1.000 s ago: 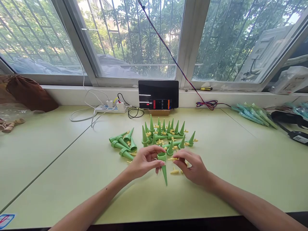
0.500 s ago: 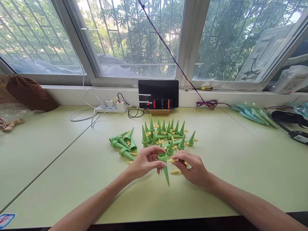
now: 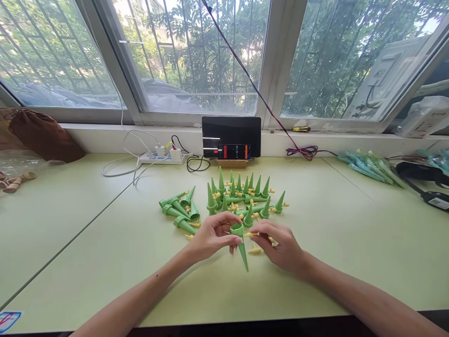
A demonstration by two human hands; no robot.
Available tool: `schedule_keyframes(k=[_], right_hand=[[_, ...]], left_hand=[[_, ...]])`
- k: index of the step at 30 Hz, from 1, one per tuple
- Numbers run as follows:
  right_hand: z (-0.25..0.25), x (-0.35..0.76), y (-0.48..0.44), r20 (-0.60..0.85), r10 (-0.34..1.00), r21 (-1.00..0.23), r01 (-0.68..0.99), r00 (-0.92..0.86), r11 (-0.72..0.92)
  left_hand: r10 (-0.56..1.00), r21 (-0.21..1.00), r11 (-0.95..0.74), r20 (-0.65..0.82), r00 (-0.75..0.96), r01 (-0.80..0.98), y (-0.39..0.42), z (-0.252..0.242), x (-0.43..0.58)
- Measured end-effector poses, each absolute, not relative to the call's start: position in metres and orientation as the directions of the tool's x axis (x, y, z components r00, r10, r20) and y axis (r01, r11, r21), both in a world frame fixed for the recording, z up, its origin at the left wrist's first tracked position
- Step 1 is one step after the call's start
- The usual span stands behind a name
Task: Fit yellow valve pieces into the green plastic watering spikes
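Note:
My left hand [image 3: 213, 236] is closed on a green plastic watering spike [image 3: 242, 252], held with its wide open collar up and its tip pointing down. From the right, my right hand [image 3: 278, 243] pinches a small yellow plastic valve [image 3: 251, 234], whose end meets the side of the spike just below the collar; whether it sits inside a hole I cannot tell. Another yellow valve [image 3: 255, 251] lies on the table under my right hand. Beyond the hands, several green spikes [image 3: 248, 217] stand tip-up with yellow valves at their bases. Loose green spikes [image 3: 183, 223] lie in a pile to the left.
A tablet [image 3: 231, 128] with a phone [image 3: 234, 151] before it stands at the back. Left of it is a power strip [image 3: 163, 158] with cables. A brown bag [image 3: 42, 135] sits far left. Plastic-wrapped spikes [image 3: 372, 166] and a black strap [image 3: 424, 180] lie at right.
Both hands stay almost in place. The tip of the held spike has swung very slightly to the right.

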State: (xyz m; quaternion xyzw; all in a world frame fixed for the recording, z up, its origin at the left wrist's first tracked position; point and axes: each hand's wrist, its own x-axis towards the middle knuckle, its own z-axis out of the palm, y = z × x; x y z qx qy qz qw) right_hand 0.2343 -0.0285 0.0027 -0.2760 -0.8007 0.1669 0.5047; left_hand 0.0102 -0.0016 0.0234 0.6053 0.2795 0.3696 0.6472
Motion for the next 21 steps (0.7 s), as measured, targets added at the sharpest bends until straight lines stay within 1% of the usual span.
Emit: schedule_keyframes(k=[4,10,17,21], right_hand=[[0.0023,0.2341,-0.0286,0.707,0.619,-0.550,0.284,-0.341,0.785],[0.0018,0.2343,-0.0282,0.698,0.628,-0.562,0.282,-0.342,0.778],[-0.0009,0.2342,-0.0263,0.645,0.670,-0.591,0.316,-0.367,0.742],[-0.0041,0.2337,-0.0259,0.608,0.705,-0.619,0.339,-0.365,0.708]], left_hand=[[0.817,0.990,-0.004,0.085,0.571,-0.142,-0.0019,0.0230,0.0102],[0.821,0.994,-0.038,0.088,0.564,-0.100,-0.0023,0.0201,0.0094],[0.840,0.994,-0.099,0.105,0.533,-0.040,-0.0039,0.0154,0.0107],[0.848,0.994,-0.105,0.085,0.524,0.008,-0.0058,0.0178,0.0118]])
